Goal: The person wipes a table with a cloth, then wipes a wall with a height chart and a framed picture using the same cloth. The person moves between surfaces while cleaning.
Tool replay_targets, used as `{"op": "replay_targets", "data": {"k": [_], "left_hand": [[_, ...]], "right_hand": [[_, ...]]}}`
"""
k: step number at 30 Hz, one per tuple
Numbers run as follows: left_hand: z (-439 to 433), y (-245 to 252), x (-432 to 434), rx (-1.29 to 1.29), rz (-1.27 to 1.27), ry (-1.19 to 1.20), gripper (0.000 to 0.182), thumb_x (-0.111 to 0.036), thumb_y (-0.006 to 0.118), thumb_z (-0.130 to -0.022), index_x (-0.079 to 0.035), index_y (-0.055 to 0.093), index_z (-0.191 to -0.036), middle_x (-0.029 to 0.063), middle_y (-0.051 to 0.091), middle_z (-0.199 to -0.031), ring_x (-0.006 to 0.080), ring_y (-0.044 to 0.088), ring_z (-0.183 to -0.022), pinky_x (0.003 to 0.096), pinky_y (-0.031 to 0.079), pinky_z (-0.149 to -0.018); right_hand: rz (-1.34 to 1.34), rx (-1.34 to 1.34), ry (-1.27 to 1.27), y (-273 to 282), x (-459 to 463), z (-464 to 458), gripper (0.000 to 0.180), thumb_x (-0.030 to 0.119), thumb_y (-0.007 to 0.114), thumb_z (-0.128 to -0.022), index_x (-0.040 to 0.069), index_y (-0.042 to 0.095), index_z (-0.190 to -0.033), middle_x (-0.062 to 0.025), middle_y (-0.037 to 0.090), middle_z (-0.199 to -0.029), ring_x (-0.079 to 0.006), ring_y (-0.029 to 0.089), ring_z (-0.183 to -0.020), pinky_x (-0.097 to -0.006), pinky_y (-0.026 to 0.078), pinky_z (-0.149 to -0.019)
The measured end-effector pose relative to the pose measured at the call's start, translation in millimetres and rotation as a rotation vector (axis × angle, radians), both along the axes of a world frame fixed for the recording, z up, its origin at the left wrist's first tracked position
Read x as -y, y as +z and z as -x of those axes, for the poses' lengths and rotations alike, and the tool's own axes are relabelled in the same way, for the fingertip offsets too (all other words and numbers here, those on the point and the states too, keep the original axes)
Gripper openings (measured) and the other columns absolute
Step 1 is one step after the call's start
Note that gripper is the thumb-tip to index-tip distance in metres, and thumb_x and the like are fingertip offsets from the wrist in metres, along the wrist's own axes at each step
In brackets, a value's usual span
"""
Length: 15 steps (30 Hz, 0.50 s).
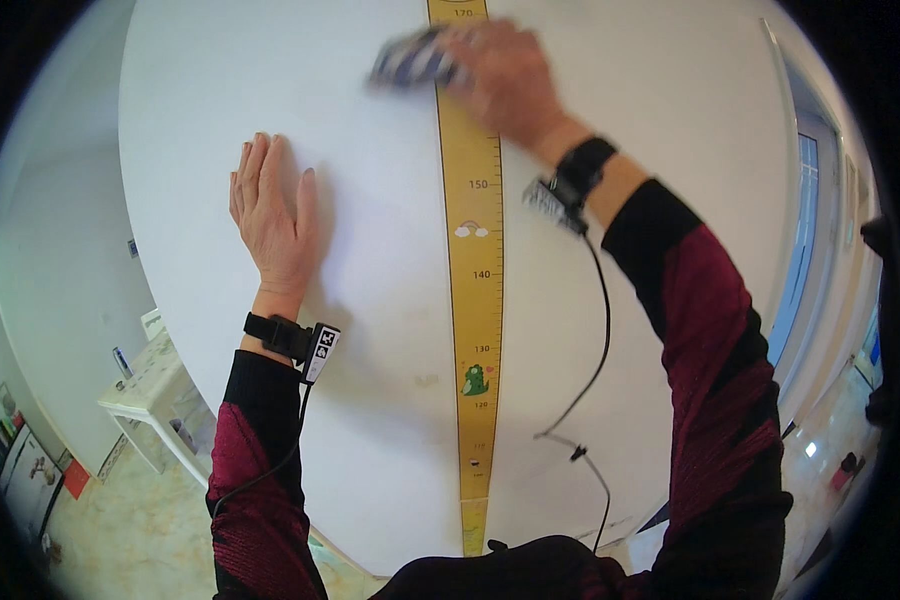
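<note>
My right hand (506,79) grips a bunched dark-and-white patterned cloth (412,61) near the top of a yellow growth chart (474,300) on the white wall (375,262). Both hand and cloth are blurred, and they cover part of the chart's upper section. To the left, my left hand (274,202) is laid against the wall, fingers pointing up and thumb apart, holding nothing. The chart runs down the wall with height marks, a rainbow and a green dinosaur printed on it.
A white table (139,382) bearing a slim upright object stands at the left beyond the wall's edge. Behind it, a low cabinet (30,472) sits at far left. A doorway (802,225) is on the right. Black cables (606,300) hang from devices strapped to both wrists.
</note>
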<state>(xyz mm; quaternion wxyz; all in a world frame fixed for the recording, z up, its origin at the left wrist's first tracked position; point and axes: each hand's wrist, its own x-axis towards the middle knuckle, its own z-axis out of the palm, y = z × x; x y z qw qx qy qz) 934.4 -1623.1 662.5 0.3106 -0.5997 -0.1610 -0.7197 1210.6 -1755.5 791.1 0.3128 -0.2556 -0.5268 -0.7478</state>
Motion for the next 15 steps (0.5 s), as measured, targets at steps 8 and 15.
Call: {"op": "replay_targets", "data": {"k": [8,15], "left_hand": [[-5,1,3,0.020,0.003,0.108,0.056,-0.028,0.063,-0.104,-0.009,0.052,-0.156,0.0136,0.048,-0.164,0.0313,0.038,-0.156,0.0520,0.021,-0.129],[-5,1,-1,0.018,-0.009,0.098,0.056,-0.030,0.062,-0.104,-0.009,0.053,-0.155,0.0132,0.048,-0.164,0.0311,0.038,-0.156,0.0524,0.021,-0.129]], "right_hand": [[-0.186,-0.339,0.026,28,17,-30,0.034,0.008,0.073,-0.085,-0.001,0.067,-0.117,-0.0188,0.066,-0.114,-0.0349,0.062,-0.106,-0.0492,0.051,-0.089],[0.493,0.282,0.192,-161,31,-9,0.021,0.012,0.070,-0.093,0.015,0.067,-0.113,-0.0088,0.066,-0.129,-0.0267,0.061,-0.125,-0.0445,0.049,-0.104]]}}
